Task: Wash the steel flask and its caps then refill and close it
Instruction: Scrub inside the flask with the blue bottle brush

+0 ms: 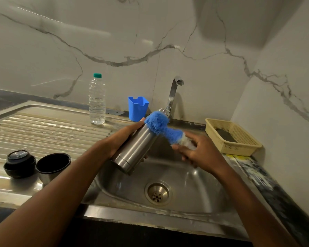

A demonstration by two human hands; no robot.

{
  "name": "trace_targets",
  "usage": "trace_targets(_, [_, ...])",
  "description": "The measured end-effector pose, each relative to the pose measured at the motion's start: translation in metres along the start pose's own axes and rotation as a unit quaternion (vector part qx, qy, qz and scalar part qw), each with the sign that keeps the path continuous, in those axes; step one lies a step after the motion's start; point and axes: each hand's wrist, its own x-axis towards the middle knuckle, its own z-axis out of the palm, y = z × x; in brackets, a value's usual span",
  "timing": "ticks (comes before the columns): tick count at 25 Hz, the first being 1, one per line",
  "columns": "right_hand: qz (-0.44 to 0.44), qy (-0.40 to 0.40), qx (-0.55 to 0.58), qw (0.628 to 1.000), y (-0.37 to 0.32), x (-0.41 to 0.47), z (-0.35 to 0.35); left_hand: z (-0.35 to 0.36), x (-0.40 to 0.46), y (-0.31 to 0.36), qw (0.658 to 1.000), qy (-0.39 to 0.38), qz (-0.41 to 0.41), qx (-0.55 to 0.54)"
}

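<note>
two hands busy over the sink (194, 177). left hand (118, 139) wraps round the steel flask (135, 147), tilted. right hand (194, 150) grips the blue brush (161, 127) rubbing near its neck. caps (37, 164) sit on the drainboard. wet flask might slip & bang the sink.

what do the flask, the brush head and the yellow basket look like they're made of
Flask: brushed steel, by its dull grey sheen and soft reflections.
Brush head: blue synthetic bristles, probably plastic; motion blur hides detail.
Yellow basket: moulded plastic, judging by its matte cream lattice walls.
</note>
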Motion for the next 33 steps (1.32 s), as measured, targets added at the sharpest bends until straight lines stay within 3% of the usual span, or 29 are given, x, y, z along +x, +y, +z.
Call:
trace_targets(3, [0.002, 0.064, -0.017, 0.998, 0.0, 0.002, -0.004, -0.002, 0.0, 0.0, 1.0, -0.014, 0.006, -0.009])
trace_targets(8, [-0.006, -0.032, 0.016, 0.999, 0.002, 0.0, -0.001, 0.001, -0.001, 0.0, 1.0, -0.003, 0.008, -0.004])
trace_targets(12, [-0.013, 0.087, -0.029, 0.996, 0.005, 0.004, -0.004, -0.002, -0.002, 0.001, 0.998, -0.054, 0.024, -0.034])
trace_targets(15, [-0.013, 0.121, -0.054, 0.991, 0.01, 0.006, -0.004, -0.001, -0.003, 0.002, 0.996, -0.077, 0.032, -0.024])
trace_targets(20, [-0.019, 0.005, 0.02, 1.0, 0.003, 0.0, -0.004, -0.001, -0.004, 0.003, 0.999, -0.047, 0.023, -0.011])
trace_targets(24, [-0.014, 0.091, -0.028, 0.995, 0.008, 0.005, -0.006, -0.001, -0.004, 0.004, 0.998, -0.048, 0.03, -0.025])
trace_targets(28, [-0.025, 0.024, 0.018, 0.999, 0.005, 0.002, -0.005, 0.0, -0.005, 0.002, 0.998, -0.042, 0.028, -0.024])
trace_targets(33, [-0.035, 0.113, -0.053, 0.992, 0.014, 0.009, -0.005, 0.003, -0.005, 0.004, 0.998, -0.026, 0.032, -0.045])
